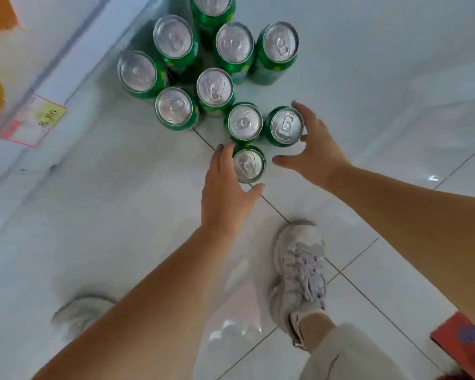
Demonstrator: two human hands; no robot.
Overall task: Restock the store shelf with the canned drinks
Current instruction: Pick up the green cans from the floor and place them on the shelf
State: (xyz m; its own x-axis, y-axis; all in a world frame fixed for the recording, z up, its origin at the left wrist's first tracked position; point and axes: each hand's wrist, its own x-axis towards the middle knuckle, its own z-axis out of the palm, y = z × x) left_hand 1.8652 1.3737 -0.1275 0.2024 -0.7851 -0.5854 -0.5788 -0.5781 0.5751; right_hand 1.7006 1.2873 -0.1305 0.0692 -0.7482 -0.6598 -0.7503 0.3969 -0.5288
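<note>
Presently the left hand (225, 187), spread and gripping nothing, flanks the nearest green aluminium drink can (248, 164) on the white tiled floor (395, 105). The right hand (313, 149), likewise spread, flanks another green can (287, 126) just beyond. Recommended: clasp squarely, lift upright.

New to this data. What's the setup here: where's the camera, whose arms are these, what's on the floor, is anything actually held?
There is no machine here. A person works bare-handed, and the single picture comes from a camera on their head, looking down. Ten green cans stand upright on the white tile floor, beside a shelf edge with a price tag. The left hand is spread around the nearest can, fingers on one side and thumb on the other. The right hand reaches the can beside it, fingers against its far side and thumb wide. Neither hand looks closed, and no can is lifted. A shoe shows below.
</note>
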